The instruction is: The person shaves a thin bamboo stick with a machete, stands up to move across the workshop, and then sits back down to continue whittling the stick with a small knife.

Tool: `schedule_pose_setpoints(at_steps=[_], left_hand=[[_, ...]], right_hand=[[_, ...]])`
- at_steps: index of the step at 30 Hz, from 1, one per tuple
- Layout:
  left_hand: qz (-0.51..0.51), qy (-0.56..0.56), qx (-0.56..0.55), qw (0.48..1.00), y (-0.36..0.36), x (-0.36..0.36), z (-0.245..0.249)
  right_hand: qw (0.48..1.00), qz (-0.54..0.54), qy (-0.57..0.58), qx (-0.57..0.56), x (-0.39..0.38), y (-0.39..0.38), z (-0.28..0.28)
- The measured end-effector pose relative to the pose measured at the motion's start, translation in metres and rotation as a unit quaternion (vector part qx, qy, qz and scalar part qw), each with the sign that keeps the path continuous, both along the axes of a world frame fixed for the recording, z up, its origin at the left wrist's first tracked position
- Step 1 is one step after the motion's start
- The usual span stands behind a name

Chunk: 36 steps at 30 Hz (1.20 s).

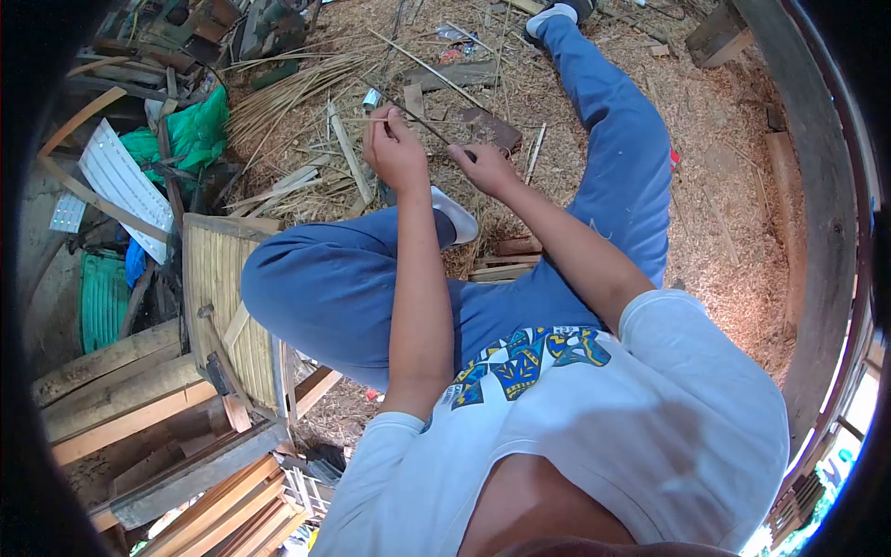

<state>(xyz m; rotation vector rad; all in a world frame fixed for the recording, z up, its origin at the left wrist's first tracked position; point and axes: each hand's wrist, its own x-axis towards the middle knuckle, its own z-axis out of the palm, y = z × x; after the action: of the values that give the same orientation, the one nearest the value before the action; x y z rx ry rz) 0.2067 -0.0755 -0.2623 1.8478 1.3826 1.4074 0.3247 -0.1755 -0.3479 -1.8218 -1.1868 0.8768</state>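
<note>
My left hand (397, 148) is raised above the ground at the upper middle, its fingers closed on a thin dark rod (429, 126) and near a pale thin strip (360, 120). Just right of it, my right hand (484, 167) is closed around the lower end of the same rod. The rod slants from upper left to lower right between both hands. Whether it is a blade or a stick is too small to tell. Beneath the hands lie wood scraps and shavings.
Split strips (288, 93) lie in a bundle at the upper left. A hammer (215, 353) rests by a slatted wooden panel (215, 269) at left. Green plastic (190, 130), a perforated white sheet (125, 181) and stacked beams (139, 390) stand beyond. A curved timber (826, 204) edges the right.
</note>
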Motion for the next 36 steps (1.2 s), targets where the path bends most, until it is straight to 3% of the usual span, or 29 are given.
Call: schedule_pose_setpoints(at_steps=[2,5,8,12,15,18,21,22,24,27,29,32,33,34,36], left_hand=[[0.01,0.02,0.022,1.0,0.001,-0.002,-0.001],[-0.004,-0.106,-0.087,0.99,-0.003,-0.002,0.007],[-0.002,-0.037,-0.029,0.999,0.005,-0.003,-0.005],[0.001,0.005,0.007,1.0,0.002,0.005,-0.001],[0.002,0.025,0.048,0.999,-0.001,0.005,0.006],[0.009,0.014,0.035,0.999,-0.003,0.004,0.005],[0.021,0.005,0.007,1.0,0.001,-0.001,0.002],[0.024,-0.003,-0.003,1.0,0.002,-0.002,-0.001],[0.027,0.002,-0.009,1.0,0.001,-0.006,-0.003],[0.025,0.015,-0.003,1.0,0.001,-0.011,-0.001],[0.021,-0.013,-0.019,1.0,-0.001,-0.006,0.0],[0.004,-0.039,-0.04,0.998,-0.001,0.002,0.0],[0.004,-0.049,-0.042,0.998,-0.002,0.005,0.002],[0.006,-0.057,-0.044,0.997,-0.003,0.006,0.003],[0.011,-0.039,-0.009,0.999,0.0,0.003,-0.001]], right_hand=[[0.992,-0.044,-0.007,-0.115,0.005,-0.011,-0.046],[0.948,-0.151,-0.002,-0.279,0.026,-0.043,-0.094],[0.948,-0.139,-0.061,-0.281,0.043,-0.052,-0.142],[0.939,-0.152,0.029,-0.308,0.025,-0.028,-0.099],[0.97,-0.115,-0.035,-0.213,0.012,-0.015,-0.06],[0.996,-0.04,-0.001,-0.077,-0.001,-0.003,-0.005],[0.999,0.015,-0.003,0.03,-0.012,-0.002,0.015],[1.0,0.003,-0.003,0.025,-0.012,-0.003,-0.01],[0.993,-0.055,-0.008,-0.1,-0.003,-0.016,-0.062],[0.955,-0.124,0.003,-0.27,0.03,-0.044,-0.074],[0.947,-0.138,-0.034,-0.287,0.041,-0.048,-0.115],[0.941,-0.188,-0.054,-0.277,0.031,-0.042,-0.12],[0.94,-0.207,-0.055,-0.267,0.022,-0.038,-0.113],[0.944,-0.165,0.029,-0.284,0.021,-0.036,-0.082],[0.963,-0.113,0.013,-0.246,0.013,-0.021,-0.059]])
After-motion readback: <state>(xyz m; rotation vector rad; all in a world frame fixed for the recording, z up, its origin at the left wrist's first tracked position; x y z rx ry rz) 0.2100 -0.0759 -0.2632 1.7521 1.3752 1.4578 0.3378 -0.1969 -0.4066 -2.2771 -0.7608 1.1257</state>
